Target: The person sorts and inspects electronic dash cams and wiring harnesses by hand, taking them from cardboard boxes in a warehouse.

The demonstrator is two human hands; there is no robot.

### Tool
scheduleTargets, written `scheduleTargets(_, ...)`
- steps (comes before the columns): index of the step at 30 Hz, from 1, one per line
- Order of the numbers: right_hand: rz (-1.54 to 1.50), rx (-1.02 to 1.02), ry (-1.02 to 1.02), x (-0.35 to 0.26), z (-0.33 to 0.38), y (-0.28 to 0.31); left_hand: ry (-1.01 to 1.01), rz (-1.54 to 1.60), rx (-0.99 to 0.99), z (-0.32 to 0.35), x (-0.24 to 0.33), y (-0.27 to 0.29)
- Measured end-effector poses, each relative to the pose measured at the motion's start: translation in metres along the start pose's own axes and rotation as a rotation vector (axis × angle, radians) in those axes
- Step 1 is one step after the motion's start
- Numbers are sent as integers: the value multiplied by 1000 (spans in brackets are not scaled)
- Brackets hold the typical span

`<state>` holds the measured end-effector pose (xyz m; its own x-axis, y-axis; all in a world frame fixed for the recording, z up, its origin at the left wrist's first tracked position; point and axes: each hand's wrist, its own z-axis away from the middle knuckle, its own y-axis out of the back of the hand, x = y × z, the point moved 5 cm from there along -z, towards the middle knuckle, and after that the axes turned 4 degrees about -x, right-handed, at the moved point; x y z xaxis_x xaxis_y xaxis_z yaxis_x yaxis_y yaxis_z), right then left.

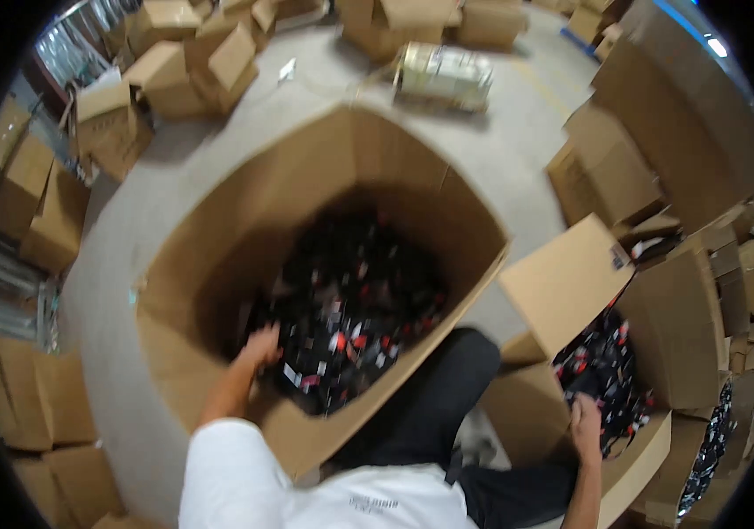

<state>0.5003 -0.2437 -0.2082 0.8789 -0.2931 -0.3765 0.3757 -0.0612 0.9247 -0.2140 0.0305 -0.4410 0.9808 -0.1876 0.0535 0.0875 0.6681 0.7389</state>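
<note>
A large, deep cardboard box (302,441) stands open in front of me, with a heap of small black items (350,291) flecked with red and white inside. My left hand (262,346) reaches over its near left wall to the heap's left edge; blur hides what its fingers do. To my right is a smaller open carton (527,406), one flap raised, holding similar black, red and white pieces (606,370). At its near side my right hand (585,428) has its fingers curled in against these pieces. What they grip is hidden, and the pieces are too small to name.
A wrapped bale-like bundle (445,78) lies on the grey floor beyond the large box. Open cartons (187,75) crowd the far left, and more boxes (29,388) line the left side. Tall cardboard (685,106) and stacked cartons rise at the right. My legs are between both boxes.
</note>
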Motion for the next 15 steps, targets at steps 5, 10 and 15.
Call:
scheduleTargets(5, -152, -82, -143, -3, 13, -11, 71, 31, -180, -13, -43, 4)
scheduleTargets(10, -117, -88, -94, -5, 12, -6, 180, -9, 226, 2, -43, 0)
scheduleTargets(15, -73, -29, -60, -15, 4, 15, 12, -3, -26, -3, -19, 53)
